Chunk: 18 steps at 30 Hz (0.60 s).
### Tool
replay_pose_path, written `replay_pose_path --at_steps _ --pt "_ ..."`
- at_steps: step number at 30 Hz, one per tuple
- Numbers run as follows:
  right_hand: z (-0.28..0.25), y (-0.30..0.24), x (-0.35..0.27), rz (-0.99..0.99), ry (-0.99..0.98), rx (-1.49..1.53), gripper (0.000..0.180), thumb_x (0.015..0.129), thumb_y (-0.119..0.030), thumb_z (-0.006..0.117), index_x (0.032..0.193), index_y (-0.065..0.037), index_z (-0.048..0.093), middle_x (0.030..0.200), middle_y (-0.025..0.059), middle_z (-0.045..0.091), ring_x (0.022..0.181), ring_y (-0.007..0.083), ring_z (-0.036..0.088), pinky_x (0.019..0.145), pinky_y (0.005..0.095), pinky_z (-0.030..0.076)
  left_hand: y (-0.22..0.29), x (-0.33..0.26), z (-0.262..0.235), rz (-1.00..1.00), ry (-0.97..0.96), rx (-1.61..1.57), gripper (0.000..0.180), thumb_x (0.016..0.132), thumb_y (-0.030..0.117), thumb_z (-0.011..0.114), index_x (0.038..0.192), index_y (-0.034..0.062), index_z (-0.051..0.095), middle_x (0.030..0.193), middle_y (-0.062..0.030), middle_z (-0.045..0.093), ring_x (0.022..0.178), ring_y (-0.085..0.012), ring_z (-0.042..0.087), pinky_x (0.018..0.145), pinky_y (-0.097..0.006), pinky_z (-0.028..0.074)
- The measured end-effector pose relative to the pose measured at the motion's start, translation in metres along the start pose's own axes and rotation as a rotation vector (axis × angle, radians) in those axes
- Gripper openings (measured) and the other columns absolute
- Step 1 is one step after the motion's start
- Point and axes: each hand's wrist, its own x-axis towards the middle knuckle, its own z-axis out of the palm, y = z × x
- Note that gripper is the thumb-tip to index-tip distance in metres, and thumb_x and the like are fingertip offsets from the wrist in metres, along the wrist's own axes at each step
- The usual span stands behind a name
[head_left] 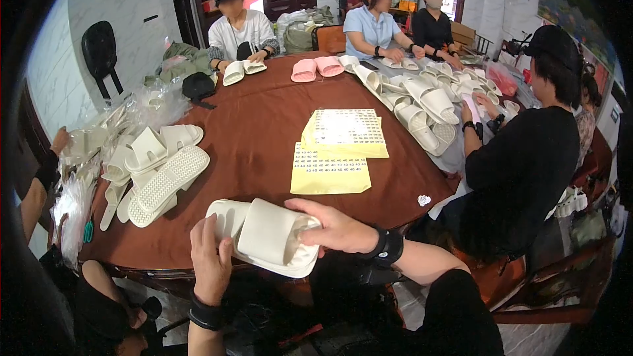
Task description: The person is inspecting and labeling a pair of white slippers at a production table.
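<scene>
As hands [270, 240] grip, slipper [267, 236] (white) tilts.

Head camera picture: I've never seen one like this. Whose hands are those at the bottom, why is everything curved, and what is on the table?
The camera sits on a person's head and looks down; its fisheye lens bends straight edges. The left hand and right hand belong to the wearer, and together they hold a white slipper. On the brown round table lie yellow sticker sheets, more white slippers and a pink pair. Other people sit around it.
</scene>
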Motion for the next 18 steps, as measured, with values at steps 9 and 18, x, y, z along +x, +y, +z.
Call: replay_pose_path --at_steps 9,18 --pt "-0.07 -0.029 -0.036 -0.308 0.364 0.26 0.058 0.086 -0.009 0.06 0.138 0.004 0.038 0.11 0.0092 0.063 0.089 0.0119 0.063 0.057 0.0234 0.052 -0.051 0.002 -0.043 0.031 0.172 0.315 0.041 0.091 0.016 0.059 0.127 -0.0011 0.05 0.13 -0.0226 0.046 0.12 -0.0398 0.044 0.102 -0.046 0.036" --pt "-0.205 -0.029 -0.036 -0.466 0.752 0.275 0.054 0.095 -0.026 0.056 0.133 0.002 0.029 0.115 0.0175 0.056 0.095 0.0239 0.061 0.073 0.0354 0.053 -0.118 -0.001 -0.078 -0.066 0.152 0.561 0.051 0.088 0.015 0.062 0.135 0.0052 0.045 0.142 -0.0204 0.038 0.13 -0.0402 0.035 0.107 -0.047 0.03"
